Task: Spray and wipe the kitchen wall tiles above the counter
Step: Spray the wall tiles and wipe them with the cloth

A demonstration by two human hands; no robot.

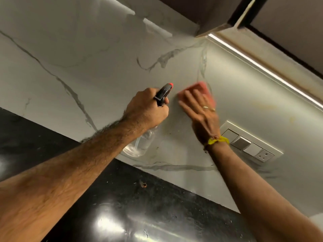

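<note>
The white marble-veined wall tiles (97, 55) fill the upper half of the view above a black counter. My left hand (146, 109) grips a clear spray bottle (139, 145) by its black head with a red nozzle (170, 84), held close to the tiles with the nozzle towards the corner. Just right of it, my right hand (201, 112) presses a pink cloth (201, 88) flat against the tile near the inner corner; hand and cloth are motion-blurred. A yellow thread is tied around that wrist.
A glossy black counter (148, 206) runs below the tiles. A switch and socket plate (251, 142) sits on the right wall just right of my right wrist. Upper cabinets (218, 13) with a lit strip (262, 67) hang overhead. Yellowish stains (269, 105) mark the right wall.
</note>
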